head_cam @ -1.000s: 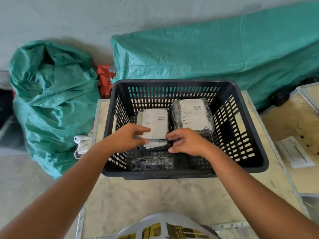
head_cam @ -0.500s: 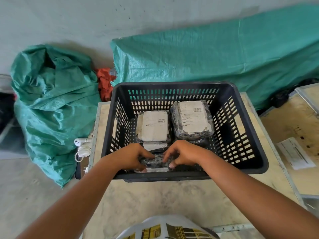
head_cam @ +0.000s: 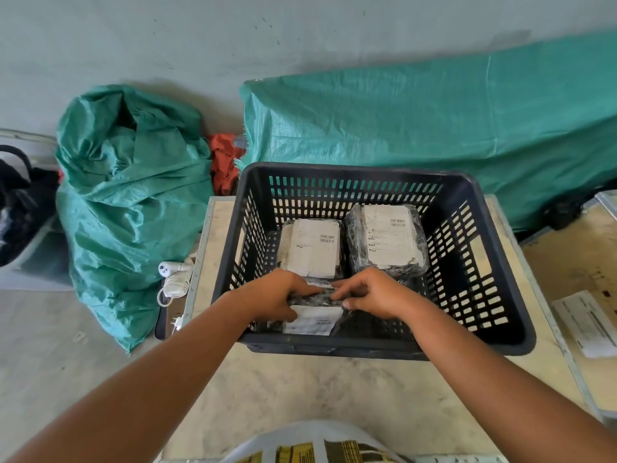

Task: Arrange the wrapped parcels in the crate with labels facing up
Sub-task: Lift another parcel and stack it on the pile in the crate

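At crate (head_cam: 494,342) near edge, hands gripping parcel (head_cam: 314,320)

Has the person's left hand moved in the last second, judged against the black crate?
Yes. The left hand has come toward the near wall of the black crate, off the labelled parcel at the back, onto the small parcel.

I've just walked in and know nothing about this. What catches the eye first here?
A black crate sits mid-frame on a table, with both hands, left and right, gripping a wrapped parcel at its near wall. Behind lie two more parcels, white labels up. Green tarps fill the background.
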Demonstrator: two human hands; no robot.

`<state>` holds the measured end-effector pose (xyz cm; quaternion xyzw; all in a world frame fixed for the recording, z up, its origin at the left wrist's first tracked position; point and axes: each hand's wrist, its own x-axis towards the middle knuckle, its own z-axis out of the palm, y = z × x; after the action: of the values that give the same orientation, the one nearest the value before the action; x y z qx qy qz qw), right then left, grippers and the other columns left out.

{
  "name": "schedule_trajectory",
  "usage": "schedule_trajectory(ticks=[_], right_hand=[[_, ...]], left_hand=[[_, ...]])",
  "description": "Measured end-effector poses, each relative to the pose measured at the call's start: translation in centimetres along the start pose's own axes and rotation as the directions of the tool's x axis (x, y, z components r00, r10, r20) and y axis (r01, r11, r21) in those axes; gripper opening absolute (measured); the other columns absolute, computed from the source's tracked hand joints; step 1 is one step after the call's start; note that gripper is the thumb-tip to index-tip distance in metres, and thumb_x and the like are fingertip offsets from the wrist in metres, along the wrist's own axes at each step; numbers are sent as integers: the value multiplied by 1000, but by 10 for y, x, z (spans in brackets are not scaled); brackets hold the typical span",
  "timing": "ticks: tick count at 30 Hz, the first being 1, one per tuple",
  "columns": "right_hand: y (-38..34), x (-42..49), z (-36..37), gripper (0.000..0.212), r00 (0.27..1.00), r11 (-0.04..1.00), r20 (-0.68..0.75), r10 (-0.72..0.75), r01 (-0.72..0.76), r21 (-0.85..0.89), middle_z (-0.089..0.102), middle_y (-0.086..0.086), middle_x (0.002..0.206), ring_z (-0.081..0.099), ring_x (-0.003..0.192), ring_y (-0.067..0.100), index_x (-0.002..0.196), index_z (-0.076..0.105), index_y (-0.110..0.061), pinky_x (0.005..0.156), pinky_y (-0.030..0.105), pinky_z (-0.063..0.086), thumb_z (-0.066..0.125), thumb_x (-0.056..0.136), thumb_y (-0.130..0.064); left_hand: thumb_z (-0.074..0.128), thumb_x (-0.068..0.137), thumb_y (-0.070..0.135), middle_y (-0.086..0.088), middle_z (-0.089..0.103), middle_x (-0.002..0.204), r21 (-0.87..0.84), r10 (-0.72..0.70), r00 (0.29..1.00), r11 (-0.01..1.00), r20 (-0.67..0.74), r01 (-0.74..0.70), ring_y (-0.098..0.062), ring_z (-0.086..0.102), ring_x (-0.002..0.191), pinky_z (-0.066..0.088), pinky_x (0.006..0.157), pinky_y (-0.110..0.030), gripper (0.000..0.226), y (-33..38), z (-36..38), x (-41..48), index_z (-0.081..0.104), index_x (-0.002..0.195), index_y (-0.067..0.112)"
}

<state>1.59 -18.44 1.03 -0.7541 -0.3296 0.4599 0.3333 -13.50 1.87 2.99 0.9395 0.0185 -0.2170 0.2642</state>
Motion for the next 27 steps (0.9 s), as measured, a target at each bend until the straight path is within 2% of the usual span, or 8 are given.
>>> schedule_trajectory(ticks=[5,8,10,14,19,22,25,27], right_hand=[[-5,-9,-8,36,989,977,-92,-120,134,166,59,-16,136,51,130,-5,96,83,-37,115,36,41,86,78,-6],[-15,-17,-16,38,967,948,-168,-191,226,224,52,-22,137,41,132,-16,100,82,-37,117,35,37,92,67,-22],[-24,-24,-20,43,956,939,-196,-220,261,222,53,-24,139,38,137,-11,105,81,-38,118,37,35,93,65,-27],[-49,-33,-25,40,905,897,-317,-284,367,247,68,-8,134,47,140,13,107,81,-36,114,44,42,91,72,-20],[-87,-45,-42,40,828,842,-428,-363,488,230,73,-12,124,61,127,14,108,79,-42,106,39,50,85,80,-14],[-99,-49,-49,41,792,802,-473,-386,542,252,72,-15,124,65,122,19,111,76,-47,103,37,52,85,74,-32],[-101,-47,-57,45,766,783,-496,-410,574,239,68,-18,129,59,127,8,116,74,-46,106,30,49,83,73,-41],[-99,-44,-62,48,766,790,-497,-408,569,228,65,-17,134,55,131,6,121,72,-44,107,27,46,83,74,-44]], left_hand=[[78,74,15,13,69,125,-220,-18,992,975,-123,-10,-2,65,108,52,99,-29,66,1,-30,-13,62,137,29],[82,72,17,36,66,114,-324,-34,978,945,-204,-35,15,61,107,46,92,-6,64,1,-68,-22,65,130,39],[85,72,17,44,63,110,-383,-18,969,920,-246,-80,18,59,107,40,87,2,62,6,-99,-30,67,127,41],[89,70,21,18,70,122,-458,47,960,872,-276,-175,-4,65,116,47,102,-23,60,18,-152,-41,71,125,36],[87,74,24,5,75,118,-482,110,936,834,-335,-270,-14,71,109,53,97,-30,50,33,-194,-54,74,121,31],[78,78,39,12,64,136,-365,104,857,874,-505,-320,-2,56,127,43,109,-26,45,40,-196,-54,70,122,45],[69,74,61,11,29,161,-286,35,819,928,-572,-239,0,25,146,35,104,-9,65,45,-179,-53,47,136,64],[67,76,65,11,17,165,-279,20,844,939,-536,-200,-2,10,150,25,117,-24,82,44,-162,-49,24,146,67]])
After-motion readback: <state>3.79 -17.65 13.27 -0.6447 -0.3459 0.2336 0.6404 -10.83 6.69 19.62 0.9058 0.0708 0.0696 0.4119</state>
